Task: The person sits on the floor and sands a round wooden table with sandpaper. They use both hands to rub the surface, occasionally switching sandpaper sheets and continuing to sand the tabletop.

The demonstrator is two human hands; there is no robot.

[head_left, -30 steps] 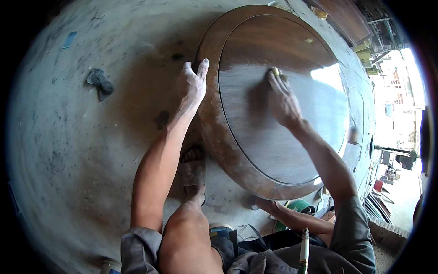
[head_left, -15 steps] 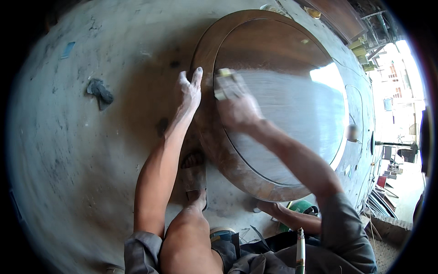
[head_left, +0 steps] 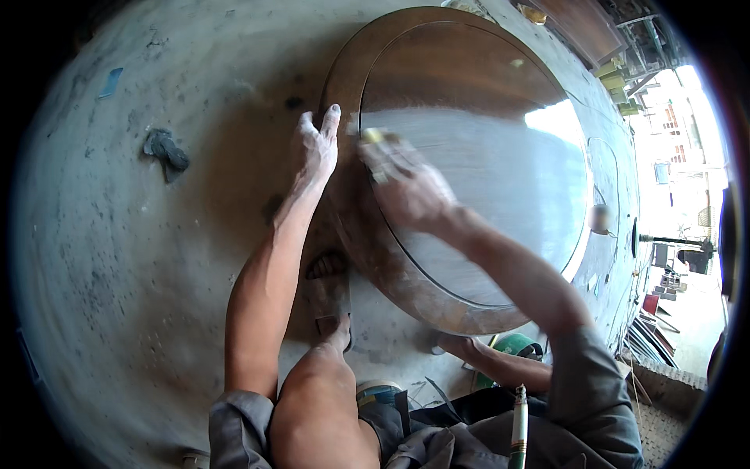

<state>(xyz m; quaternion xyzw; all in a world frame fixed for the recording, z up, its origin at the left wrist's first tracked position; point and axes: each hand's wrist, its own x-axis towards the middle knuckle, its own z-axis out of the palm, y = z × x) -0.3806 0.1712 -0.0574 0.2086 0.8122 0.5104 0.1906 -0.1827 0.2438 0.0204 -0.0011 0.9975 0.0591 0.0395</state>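
A round brown wooden tabletop (head_left: 461, 70) fills the middle, with a dark groove between its outer rim and inner disc. Much of the disc has a dull whitish film; its far part is dark and glossy. My right hand (head_left: 412, 187), smeared by motion, presses a pale yellow sanding pad (head_left: 376, 139) near the disc's left groove. At the left edge of the rim is my left hand (head_left: 316, 148), whitened with dust, its thumb and a finger stretched apart. Its lower fingers are hidden, and nothing shows in it.
A dark crumpled rag (head_left: 166, 152) and a blue scrap (head_left: 111, 82) lie on the floor at left. My sandalled foot (head_left: 328, 277) stands beside the tabletop. Below its near edge is a green bucket (head_left: 517, 345). A lit cigarette (head_left: 519, 422) juts up at the bottom.
My right hand has shifted slightly with the pad along the left part of the disc. My left hand stays at the rim. The whole view has tilted a little.
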